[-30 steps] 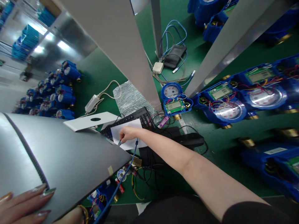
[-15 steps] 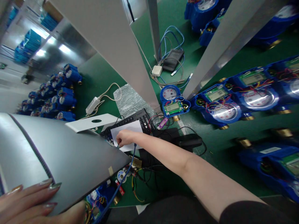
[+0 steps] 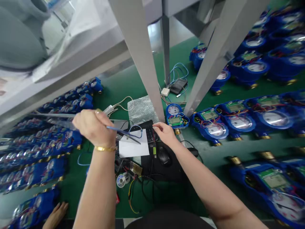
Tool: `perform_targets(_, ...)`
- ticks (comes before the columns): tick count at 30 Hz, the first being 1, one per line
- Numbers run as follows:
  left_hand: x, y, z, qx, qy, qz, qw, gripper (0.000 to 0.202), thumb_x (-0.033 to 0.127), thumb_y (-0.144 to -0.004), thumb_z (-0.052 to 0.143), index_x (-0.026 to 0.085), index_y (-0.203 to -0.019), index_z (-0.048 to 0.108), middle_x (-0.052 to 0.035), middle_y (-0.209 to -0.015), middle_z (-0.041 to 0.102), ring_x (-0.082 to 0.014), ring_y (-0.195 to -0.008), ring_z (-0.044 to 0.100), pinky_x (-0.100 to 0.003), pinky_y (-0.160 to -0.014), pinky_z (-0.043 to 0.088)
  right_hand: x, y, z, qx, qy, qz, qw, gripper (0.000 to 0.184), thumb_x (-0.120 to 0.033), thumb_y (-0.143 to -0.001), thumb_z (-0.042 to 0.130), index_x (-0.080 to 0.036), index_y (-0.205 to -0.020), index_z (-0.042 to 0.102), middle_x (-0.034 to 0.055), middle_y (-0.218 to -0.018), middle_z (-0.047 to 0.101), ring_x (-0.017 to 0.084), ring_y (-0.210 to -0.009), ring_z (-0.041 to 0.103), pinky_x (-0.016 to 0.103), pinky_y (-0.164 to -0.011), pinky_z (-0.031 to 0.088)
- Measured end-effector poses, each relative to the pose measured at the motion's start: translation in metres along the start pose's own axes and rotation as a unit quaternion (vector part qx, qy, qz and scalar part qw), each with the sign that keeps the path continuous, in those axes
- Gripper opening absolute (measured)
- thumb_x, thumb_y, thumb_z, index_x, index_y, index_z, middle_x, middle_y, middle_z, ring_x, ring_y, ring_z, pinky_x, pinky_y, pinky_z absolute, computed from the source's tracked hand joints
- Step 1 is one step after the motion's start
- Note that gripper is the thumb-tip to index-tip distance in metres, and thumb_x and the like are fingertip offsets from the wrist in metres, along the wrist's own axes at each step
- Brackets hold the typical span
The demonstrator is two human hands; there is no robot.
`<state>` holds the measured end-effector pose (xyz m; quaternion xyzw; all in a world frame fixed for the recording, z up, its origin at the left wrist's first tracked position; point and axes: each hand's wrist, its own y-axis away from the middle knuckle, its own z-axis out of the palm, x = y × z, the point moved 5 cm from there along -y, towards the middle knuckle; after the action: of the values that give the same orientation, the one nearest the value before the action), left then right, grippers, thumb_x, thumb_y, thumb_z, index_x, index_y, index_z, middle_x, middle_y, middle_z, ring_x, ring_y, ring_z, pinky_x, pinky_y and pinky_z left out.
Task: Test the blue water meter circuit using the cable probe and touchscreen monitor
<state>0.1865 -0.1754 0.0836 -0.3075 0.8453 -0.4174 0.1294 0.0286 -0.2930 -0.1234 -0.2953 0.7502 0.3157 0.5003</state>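
Observation:
My left hand (image 3: 95, 127) is raised left of the white paper (image 3: 133, 146), its fingers closed. A pale thin strip (image 3: 52, 115) runs left from its fingertips; what it grips is blurred. From behind its thumb side, a blue cable (image 3: 137, 135) and a dark slim end reach over the paper. My right hand (image 3: 165, 132) is closed in a pinch above the right end of the black keyboard (image 3: 149, 133), beside thin red wires. Whatever lies between its fingertips is too small to make out. An open blue meter (image 3: 175, 119) with a small display stands just beyond it.
Rows of blue meters stand left (image 3: 43, 140) and right (image 3: 212, 125). Grey posts (image 3: 145, 57) rise from the green bench. A black mouse (image 3: 164, 156), solder spool (image 3: 120, 180) and bubble wrap (image 3: 140, 109) lie around. Another person's hand (image 3: 57, 214) rests at lower left.
The large silver panel under my left hand no longer fills the left side. My left hand has moved up and inward; my right hand has moved right, off the paper. The view has shifted.

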Motion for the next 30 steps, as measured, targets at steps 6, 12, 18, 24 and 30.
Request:
perform_targets(6,0.016,-0.028,0.034,-0.026,-0.017,-0.028,0.999,0.043,0.041,-0.095,0.027,0.012,-0.083,0.056,-0.0161,-0.086,0.054,-0.0341,-0.093,0.052,-0.055,-0.089,0.040,0.029,0.077,-0.034,0.079,-0.010,0.030,0.996,0.030,-0.041,-0.083,0.044,-0.018,-0.090,0.063,0.0063,-0.088,0.067,0.020,-0.080,0.062,0.034,-0.077,0.050)
perform_targets(12,0.023,0.015,0.006,-0.032,0.062,0.107,0.992,0.059,0.045,-0.092,0.055,0.011,-0.135,0.035,-0.0226,-0.141,0.031,-0.0348,-0.137,0.020,-0.056,-0.115,0.017,0.051,0.136,-0.010,0.098,-0.009,0.047,0.994,0.028,-0.041,-0.082,0.045,-0.020,-0.092,0.061,0.0077,-0.090,0.067,0.022,-0.084,0.064,0.037,-0.079,0.053)
perform_targets(18,0.014,0.073,-0.023,-0.032,0.059,0.129,0.989,0.043,0.033,-0.090,0.059,0.015,-0.125,0.041,-0.0206,-0.133,0.036,-0.0354,-0.129,0.033,-0.056,-0.107,0.036,0.064,0.161,0.030,0.110,-0.001,0.012,0.994,0.032,-0.043,-0.083,0.046,-0.020,-0.103,0.057,0.0110,-0.102,0.061,0.025,-0.094,0.062,0.041,-0.078,0.056)
perform_targets(24,-0.001,0.104,-0.011,-0.255,0.027,0.132,0.957,0.030,0.026,-0.080,0.074,0.015,-0.097,0.052,-0.0090,-0.106,0.052,-0.0257,-0.103,0.047,-0.040,-0.088,0.046,0.076,0.164,0.065,0.164,0.124,-0.115,0.972,0.044,-0.048,-0.089,0.043,-0.019,-0.121,0.049,0.0147,-0.122,0.054,0.032,-0.114,0.052,0.053,-0.097,0.045)
perform_targets(30,-0.035,0.134,0.002,-0.375,-0.035,0.175,0.910,0.028,0.030,-0.080,0.075,0.015,-0.092,0.055,-0.0061,-0.097,0.052,-0.0253,-0.096,0.047,-0.039,-0.086,0.044,0.081,0.172,0.079,0.232,0.289,-0.224,0.902,0.052,-0.047,-0.092,0.038,-0.019,-0.136,0.040,0.0176,-0.134,0.044,0.039,-0.119,0.048,0.055,-0.091,0.047)
